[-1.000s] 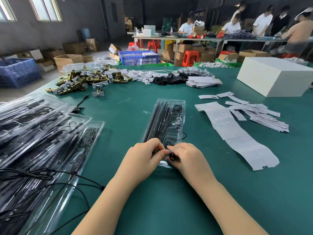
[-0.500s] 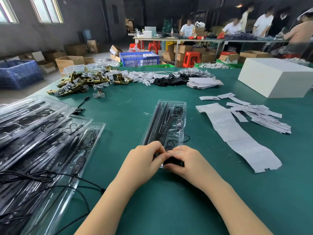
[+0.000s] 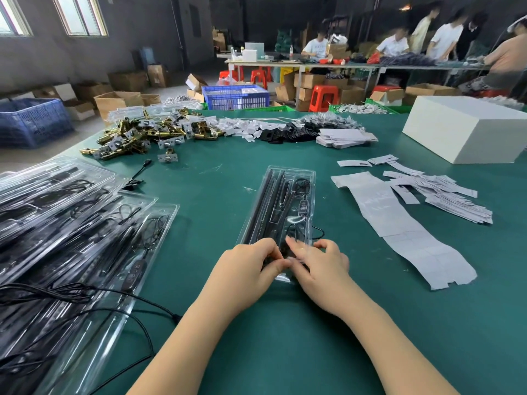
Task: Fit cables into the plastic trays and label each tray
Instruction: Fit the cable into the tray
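A clear plastic tray point(image 3: 309, 178) lies lengthwise on the green table in front of me, holding black strips and a coiled black cable point(image 3: 302, 183). Both hands work at its near end. My left hand point(image 3: 245, 269) pinches the tray's near edge and the cable end there. My right hand point(image 3: 316, 263) presses with blurred fingers on the cable in the tray's near compartment. A loop of cable point(image 3: 319, 232) sticks out over the tray's right edge. A strip of white labels point(image 3: 399, 229) lies to the right.
Stacked filled trays point(image 3: 71, 223) with loose black cables point(image 3: 85, 292) cover the left side. Brass hardware point(image 3: 137, 135), white tags and black parts lie at the far edge. A white box point(image 3: 467, 129) stands far right. Loose label slips point(image 3: 445, 192) lie beside the strip. People work at a far table.
My right hand's fingers have opened and slid forward over the tray's near compartment. The left hand stays pinched at the tray's near end.
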`<state>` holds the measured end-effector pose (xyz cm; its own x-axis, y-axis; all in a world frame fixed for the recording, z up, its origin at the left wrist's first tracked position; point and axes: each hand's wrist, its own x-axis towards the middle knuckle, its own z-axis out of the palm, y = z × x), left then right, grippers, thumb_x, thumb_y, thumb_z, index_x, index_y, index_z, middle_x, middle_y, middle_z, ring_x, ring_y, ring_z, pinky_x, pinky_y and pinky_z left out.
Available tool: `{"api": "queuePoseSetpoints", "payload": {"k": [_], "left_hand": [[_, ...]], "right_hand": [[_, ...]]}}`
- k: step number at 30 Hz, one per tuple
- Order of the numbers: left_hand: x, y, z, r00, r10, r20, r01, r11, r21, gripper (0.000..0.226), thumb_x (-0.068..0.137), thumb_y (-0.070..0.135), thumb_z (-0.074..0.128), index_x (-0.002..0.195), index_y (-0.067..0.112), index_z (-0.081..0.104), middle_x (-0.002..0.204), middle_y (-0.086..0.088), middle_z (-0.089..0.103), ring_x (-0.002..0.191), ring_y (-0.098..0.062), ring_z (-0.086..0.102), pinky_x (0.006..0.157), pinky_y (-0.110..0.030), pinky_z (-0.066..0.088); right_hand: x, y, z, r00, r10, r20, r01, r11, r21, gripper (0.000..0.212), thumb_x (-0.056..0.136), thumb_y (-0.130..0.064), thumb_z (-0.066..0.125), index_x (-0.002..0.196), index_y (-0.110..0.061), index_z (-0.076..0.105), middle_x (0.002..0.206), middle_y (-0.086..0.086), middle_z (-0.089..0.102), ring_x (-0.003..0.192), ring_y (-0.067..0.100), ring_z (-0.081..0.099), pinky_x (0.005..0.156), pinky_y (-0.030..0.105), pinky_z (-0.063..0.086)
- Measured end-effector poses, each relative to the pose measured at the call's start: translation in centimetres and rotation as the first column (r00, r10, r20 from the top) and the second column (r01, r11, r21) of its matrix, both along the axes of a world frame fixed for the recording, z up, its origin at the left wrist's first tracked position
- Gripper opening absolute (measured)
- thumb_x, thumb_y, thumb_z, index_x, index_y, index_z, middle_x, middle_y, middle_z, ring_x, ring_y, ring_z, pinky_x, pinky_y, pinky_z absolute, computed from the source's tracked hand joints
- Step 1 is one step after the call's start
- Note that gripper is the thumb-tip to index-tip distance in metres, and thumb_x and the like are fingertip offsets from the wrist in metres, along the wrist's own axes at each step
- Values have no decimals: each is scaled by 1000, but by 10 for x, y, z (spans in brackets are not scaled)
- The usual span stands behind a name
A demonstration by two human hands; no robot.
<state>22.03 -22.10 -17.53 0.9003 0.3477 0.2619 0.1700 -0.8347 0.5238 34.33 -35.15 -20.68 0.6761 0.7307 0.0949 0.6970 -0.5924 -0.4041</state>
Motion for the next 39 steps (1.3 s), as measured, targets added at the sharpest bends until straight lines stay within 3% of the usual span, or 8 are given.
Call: {"api": "queuePoseSetpoints", "payload": {"k": [4, 9, 12, 15, 19, 26, 35, 39], "left_hand": [[-1, 3, 1, 1000, 4, 18, -4, 1000, -15, 20, 88, 51, 57, 79, 35, 50, 74, 11, 65, 65, -6, 52, 59, -17, 38], [-1, 5, 0, 1000, 4, 15, -4, 999, -41, 20, 89, 50, 57, 79, 34, 50, 83, 11, 69, 73, -5, 52, 64, -21, 43], [-1, 4, 0, 1000, 4, 18, -3, 999, -53, 20, 89, 49, 57, 77, 35, 49, 86, 11, 69, 72, -6, 53, 65, -22, 44], [-1, 4, -1, 1000, 5, 17, -5, 999, -51, 19, 89, 49, 57, 79, 34, 51, 88, 10, 70, 72, -8, 56, 68, -24, 47], [-1, 4, -1, 1000, 4, 15, -3, 999, -52, 19, 90, 49, 57, 82, 32, 53, 88, 10, 70, 73, -10, 58, 70, -27, 48], [1, -1, 0, 1000, -2, -13, 2, 1000, -9, 20, 89, 49, 57, 77, 36, 47, 72, 11, 63, 67, -9, 53, 57, -15, 37], [1, -4, 1, 999, -14, -53, 17, 998, 54, 18, 90, 48, 57, 82, 33, 52, 82, 13, 63, 73, -7, 53, 71, -28, 45], [1, -4, 0, 998, -24, -63, 28, 998, 53, 18, 90, 48, 57, 85, 31, 55, 99, 12, 67, 101, -8, 59, 80, -32, 47]], "right_hand": [[2, -8, 6, 978, 143, -152, -100, 961, 259, 37, 97, -23, 54, 133, -31, 58, 149, -7, 43, 132, 0, 33, 105, 7, 21], [4, -16, 14, 983, -128, -132, 179, 827, 532, 18, 79, -23, 78, 76, -39, 72, 86, -16, 73, 75, -6, 63, 67, 3, 42], [9, -17, 13, 950, -256, -177, 311, 749, 585, 20, 79, -28, 79, 96, -31, 70, 97, -12, 67, 70, -1, 61, 65, 1, 39], [14, -13, 6, 927, -227, -299, 357, 777, 518, 44, 83, -30, 75, 123, -17, 66, 114, -4, 68, 89, 2, 63, 73, -1, 38], [11, -8, 3, 933, -205, -295, 338, 781, 524, 41, 84, -28, 75, 122, -15, 68, 104, -3, 73, 90, 4, 66, 88, 17, 47], [10, -6, 1, 950, -203, -237, 297, 820, 490, 42, 81, -40, 75, 118, -21, 70, 89, -10, 68, 83, 0, 62, 73, 10, 42], [13, 1, -3, 972, -183, -149, 227, 897, 379, 33, 84, -41, 72, 106, -16, 74, 109, 0, 61, 105, 13, 56, 88, 21, 39], [14, 1, -1, 963, -183, -199, 247, 894, 375, 24, 80, -35, 77, 99, -22, 73, 102, -4, 54, 96, 10, 54, 81, 20, 37]]}}
